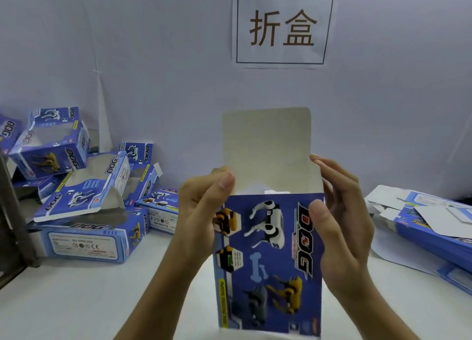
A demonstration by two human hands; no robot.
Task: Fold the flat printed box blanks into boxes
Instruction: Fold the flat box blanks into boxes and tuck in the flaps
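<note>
Head view. White worktop (pixel 76 301) against pale wall; paper sign (pixel 283 28) taped above. Heap of folded boxes (pixel 76 186) seen at left: part of task judged done. Stack of flat blanks (pixel 434 224) at right: work judged left. Blue printed box (pixel 268 258) held upright at centre over worktop, body already squared, top flap (pixel 267 145) standing open, closing not yet done. Left hand (pixel 201 212) gripped on left top corner, thumb at rim. Right hand (pixel 342 227) clasped round right edge, thumb pressed on front panel, fingers curled behind.
</note>
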